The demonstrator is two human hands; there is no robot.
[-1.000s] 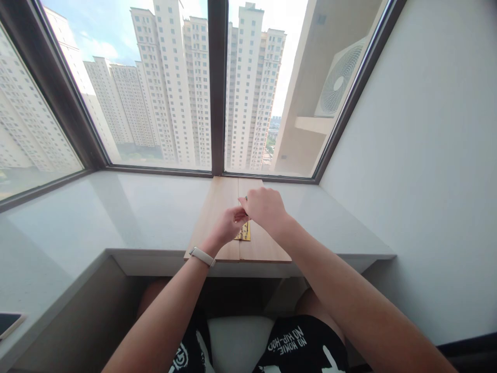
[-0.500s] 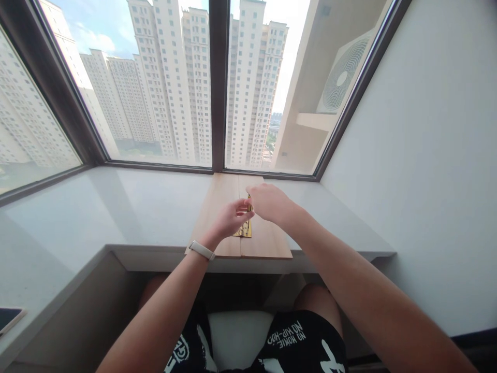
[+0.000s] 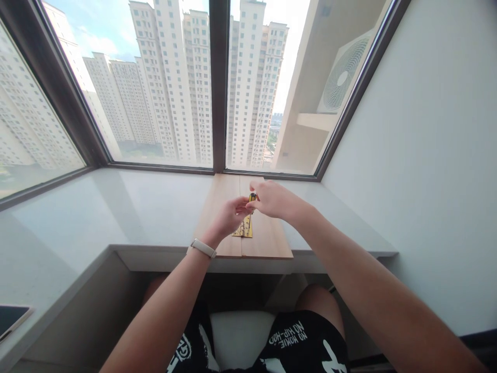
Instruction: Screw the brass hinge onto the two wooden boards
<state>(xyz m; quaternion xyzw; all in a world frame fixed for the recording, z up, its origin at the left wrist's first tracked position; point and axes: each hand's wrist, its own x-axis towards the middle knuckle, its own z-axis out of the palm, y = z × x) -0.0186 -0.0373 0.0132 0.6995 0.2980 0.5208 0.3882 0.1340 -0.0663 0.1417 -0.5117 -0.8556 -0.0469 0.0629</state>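
Note:
Two pale wooden boards (image 3: 267, 241) lie side by side, with a gold-coloured hinge (image 3: 244, 228) across the seam near their front end. Over the hinge, a small screwdriver (image 3: 252, 197) with a yellow-and-black handle points down; its tip is hard to make out. My right hand (image 3: 272, 198) is closed round the handle, thumb and fingers at either side. From the left, my left hand (image 3: 232, 213) pinches in close to the screwdriver and partly covers the hinge. What lies between the left fingertips is hidden.
The boards rest on a white sill (image 3: 155, 212) below a dark-framed window (image 3: 219, 93). A flat dark-screened device (image 3: 13, 318) lies at the far left edge. A white wall (image 3: 419, 155) closes off the right side. My knees are below the sill.
My right hand has shifted its grip on the screwdriver, with fingers spread a little, and more of the handle shows. The left hand stays almost in place.

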